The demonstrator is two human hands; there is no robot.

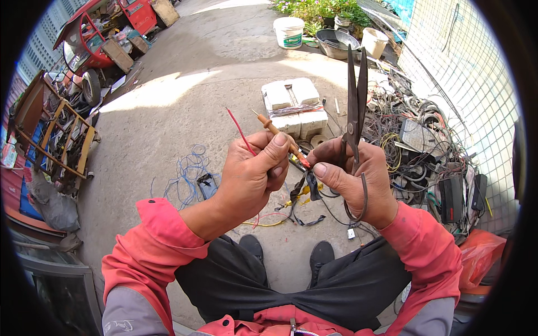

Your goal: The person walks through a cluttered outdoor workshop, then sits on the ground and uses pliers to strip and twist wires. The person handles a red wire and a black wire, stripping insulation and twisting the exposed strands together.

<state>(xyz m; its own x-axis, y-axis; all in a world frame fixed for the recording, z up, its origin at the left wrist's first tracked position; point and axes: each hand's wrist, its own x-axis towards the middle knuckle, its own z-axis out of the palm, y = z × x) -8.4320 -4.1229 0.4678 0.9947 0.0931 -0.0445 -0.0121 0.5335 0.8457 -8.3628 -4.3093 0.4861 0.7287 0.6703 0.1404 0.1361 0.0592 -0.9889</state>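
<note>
My left hand (249,173) is closed around an orange-brown test probe (271,126) with a thin metal tip pointing up and left. A red wire (240,130) also sticks up out of the same fist. My right hand (364,182) carries large dark scissors (354,106), blades upward and narrowly parted, with a handle loop around the hand. Its thumb and forefinger pinch at the red lower end of the probe. Just below hang black and yellow scraps (311,187), perhaps tape; the fingers hide how they are attached.
Tangled cables (414,145) are heaped along the mesh fence on the right. White foam blocks (297,109) stand ahead. Blue wire (190,173) lies on the concrete at left. Farther off are a white bucket (288,33), a dark basin (336,45) and a loaded red vehicle (92,45).
</note>
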